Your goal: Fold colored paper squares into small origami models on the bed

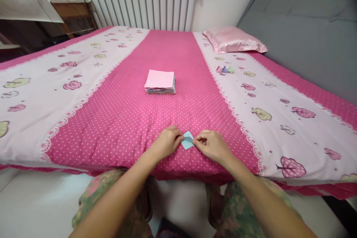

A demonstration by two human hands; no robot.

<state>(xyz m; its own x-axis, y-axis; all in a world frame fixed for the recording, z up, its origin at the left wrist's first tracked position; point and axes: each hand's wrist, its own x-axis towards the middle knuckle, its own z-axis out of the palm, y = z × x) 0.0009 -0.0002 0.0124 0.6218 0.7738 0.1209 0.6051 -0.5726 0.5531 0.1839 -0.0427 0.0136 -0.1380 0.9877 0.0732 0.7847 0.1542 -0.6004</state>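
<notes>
A small folded piece of light blue origami paper (187, 144) lies near the front edge of the bed, diamond-shaped with a raised flap across its middle. My left hand (169, 140) pinches its left corner between thumb and fingertips. At the opposite corner, my right hand (212, 143) also has thumb and fingers closed on the paper. Beyond the hands stands a stack of square paper (159, 79) with a pink sheet on top. Several small folded paper pieces (224, 70), in pink, purple and green, sit to the far right.
The bed (173, 52) has a pink dotted cover with pale, tree-printed side bands. A pink pillow (234, 39) rests by the grey headboard (304, 26). Behind the bed is a white radiator (134, 2); a desk (69, 9) with a monitor stands at the left.
</notes>
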